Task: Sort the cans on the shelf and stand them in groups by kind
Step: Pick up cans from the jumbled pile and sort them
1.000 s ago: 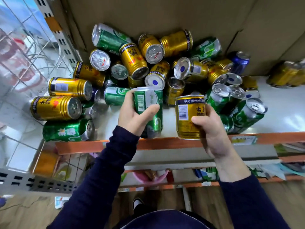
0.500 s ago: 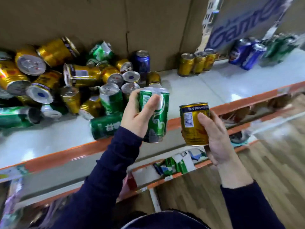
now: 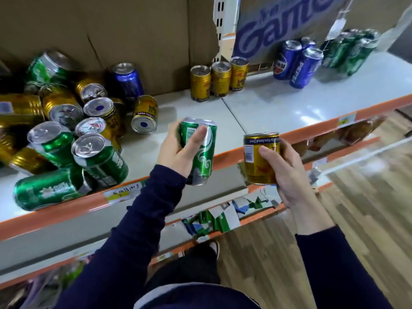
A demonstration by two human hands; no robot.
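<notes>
While two dark sleeves (image 3: pixel 142 219) reach up from the bottom of the view, the left hand (image 3: pixel 178 150) has its grip clenched round a green can (image 3: pixel 201 152), thumb laid across the label. That can is held in the air, top up and slightly tilted, at the front edge of the shelf (image 3: pixel 278 108) near its middle. Just to the right and a little lower, the right hand (image 3: pixel 287 172) grasps a gold can (image 3: pixel 260 161), thumb on the near side and fingers curled behind. This can is upright too, held off the shelf in front of the orange front edge. The two held cans are apart from each other.

Below the hands are a lower shelf (image 3: pixel 214 219) with crumpled cartons and a wooden floor (image 3: pixel 334 208) to the right.

On the left half of the shelf lies a heap of cans (image 3: pixel 66 130), gold and green mixed, most on their sides or leaning on one another. One green one (image 3: pixel 49 188) lies along the front edge, and a single dark blue one (image 3: pixel 128 79) stands at the back edge.

Farther along, at the back edge past the middle, three gold cans (image 3: pixel 219 79) stand upright in a row, touching. To their right a group of blue cans (image 3: pixel 298 63) stands together. Toward the far right corner a blurred cluster of green cans (image 3: pixel 350 50) stands. Cardboard (image 3: pixel 133 30) lines the back, with a blue-lettered board (image 3: pixel 278 25) behind the blue group.
</notes>
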